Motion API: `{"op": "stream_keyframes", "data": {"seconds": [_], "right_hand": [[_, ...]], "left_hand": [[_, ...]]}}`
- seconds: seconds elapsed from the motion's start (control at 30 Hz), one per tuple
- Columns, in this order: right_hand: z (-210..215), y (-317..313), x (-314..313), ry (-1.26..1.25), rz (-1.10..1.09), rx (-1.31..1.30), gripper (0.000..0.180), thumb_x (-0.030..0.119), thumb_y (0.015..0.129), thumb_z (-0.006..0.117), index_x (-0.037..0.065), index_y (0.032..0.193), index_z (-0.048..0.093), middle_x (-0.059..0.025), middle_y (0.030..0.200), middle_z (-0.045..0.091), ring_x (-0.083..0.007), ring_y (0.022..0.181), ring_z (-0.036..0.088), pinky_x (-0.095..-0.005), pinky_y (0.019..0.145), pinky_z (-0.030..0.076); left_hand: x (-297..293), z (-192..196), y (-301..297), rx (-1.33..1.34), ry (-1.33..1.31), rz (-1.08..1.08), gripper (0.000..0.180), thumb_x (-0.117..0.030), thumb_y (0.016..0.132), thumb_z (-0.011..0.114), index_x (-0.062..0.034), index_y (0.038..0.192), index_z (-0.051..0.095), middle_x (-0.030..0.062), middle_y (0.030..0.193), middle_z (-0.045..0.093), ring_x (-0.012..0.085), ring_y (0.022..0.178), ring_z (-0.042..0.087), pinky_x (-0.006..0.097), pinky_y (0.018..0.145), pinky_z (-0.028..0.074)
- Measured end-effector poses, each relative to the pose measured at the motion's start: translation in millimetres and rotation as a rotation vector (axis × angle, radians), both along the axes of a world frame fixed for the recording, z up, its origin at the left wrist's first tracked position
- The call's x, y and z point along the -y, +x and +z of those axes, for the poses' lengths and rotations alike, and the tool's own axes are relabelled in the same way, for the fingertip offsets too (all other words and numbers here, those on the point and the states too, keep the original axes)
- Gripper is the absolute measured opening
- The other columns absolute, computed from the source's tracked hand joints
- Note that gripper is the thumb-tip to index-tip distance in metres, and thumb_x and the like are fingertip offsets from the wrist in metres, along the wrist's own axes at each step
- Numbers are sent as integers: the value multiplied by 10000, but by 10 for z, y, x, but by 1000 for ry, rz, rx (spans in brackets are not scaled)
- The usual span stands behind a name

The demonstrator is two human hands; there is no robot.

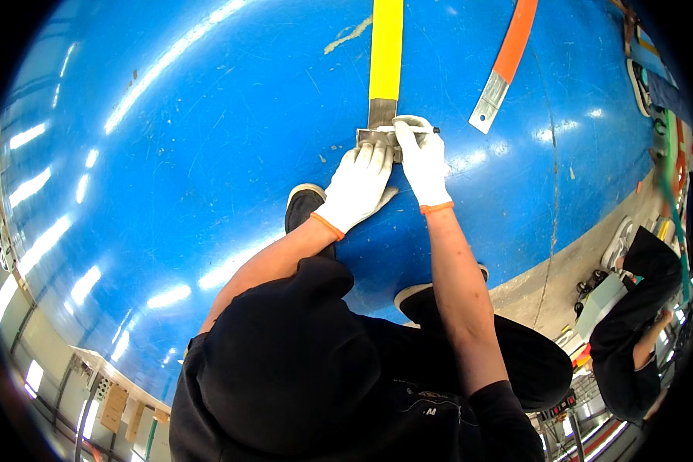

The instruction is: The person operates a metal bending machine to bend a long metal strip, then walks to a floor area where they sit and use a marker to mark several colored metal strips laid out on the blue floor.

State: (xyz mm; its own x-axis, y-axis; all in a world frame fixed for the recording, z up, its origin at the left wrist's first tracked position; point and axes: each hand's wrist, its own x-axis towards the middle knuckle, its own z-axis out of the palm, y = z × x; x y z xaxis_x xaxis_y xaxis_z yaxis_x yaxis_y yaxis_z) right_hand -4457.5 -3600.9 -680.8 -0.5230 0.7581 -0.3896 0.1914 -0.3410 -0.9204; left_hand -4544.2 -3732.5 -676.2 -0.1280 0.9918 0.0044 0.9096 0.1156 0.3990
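A flat yellow bar (386, 50) with a bare grey metal end lies on the blue floor, running away from me. At its near end, my left hand (357, 185), in a white glove with an orange cuff, rests its outstretched fingers on a small grey metal plate (364, 137). The thumb points away to the right. My right hand (422, 160), gloved alike, is closed in a pinch around a thin pen-like tool with a black end (436, 130), held crosswise over the metal. The tool's other end is partly hidden by the fingers.
To the right lies an orange bar (502, 68) with a bare metal end and a hole. My dark shoe (304, 206) is beside the left hand. At far right another person in dark clothes (631, 327) sits or crouches near equipment. The glossy blue floor (208, 154) reflects lights.
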Motion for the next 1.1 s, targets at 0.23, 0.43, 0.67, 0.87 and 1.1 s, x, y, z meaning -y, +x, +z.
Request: {"op": "stream_keyframes", "data": {"seconds": [0.23, 0.43, 0.67, 0.87, 1.1], "right_hand": [[32, -40, -9, 40, 44, 88, 209, 138, 1010, 649, -10, 1155, 677, -104, 988, 761, -137, 896, 708, -271, 776, 557], [136, 42, -143, 346, 40, 314, 193, 194, 987, 660, 24, 1056, 722, -136, 944, 772, -202, 863, 743, -322, 769, 565], [620, 380, -577, 421, -198, 416, 200, 218, 993, 659, 38, 993, 745, -113, 826, 757, -158, 638, 669, -338, 586, 514], [973, 326, -802, 674, -237, 536, 255, 342, 936, 654, 101, 943, 738, -184, 854, 740, -352, 800, 751, -431, 709, 603], [1023, 361, -713, 495, -252, 469, 285, 381, 936, 674, 103, 935, 740, -151, 800, 733, -332, 773, 739, -434, 677, 572]], "left_hand": [[-4, 4, 2, -6, -34, -1, 838, -410, 786, 825, 66, 1408, 527, 265, 1404, 555, 393, 1329, 532, 486, 1066, 440], [16, 10, -7, -28, -25, -19, 815, -404, 792, 818, 66, 1396, 538, 264, 1375, 579, 401, 1292, 559, 488, 1051, 449], [-78, 133, -26, 24, 18, -7, 803, -338, 782, 824, 57, 1411, 519, 268, 1358, 587, 404, 1256, 582, 482, 1035, 460], [-195, 237, 4, -38, -15, -84, 867, -299, 750, 822, 75, 1447, 467, 273, 1411, 535, 402, 1242, 564, 500, 995, 470], [-127, 124, -7, -190, -48, -104, 781, -346, 726, 813, -9, 1371, 530, 194, 1362, 533, 376, 1277, 496, 529, 1025, 413]]}}
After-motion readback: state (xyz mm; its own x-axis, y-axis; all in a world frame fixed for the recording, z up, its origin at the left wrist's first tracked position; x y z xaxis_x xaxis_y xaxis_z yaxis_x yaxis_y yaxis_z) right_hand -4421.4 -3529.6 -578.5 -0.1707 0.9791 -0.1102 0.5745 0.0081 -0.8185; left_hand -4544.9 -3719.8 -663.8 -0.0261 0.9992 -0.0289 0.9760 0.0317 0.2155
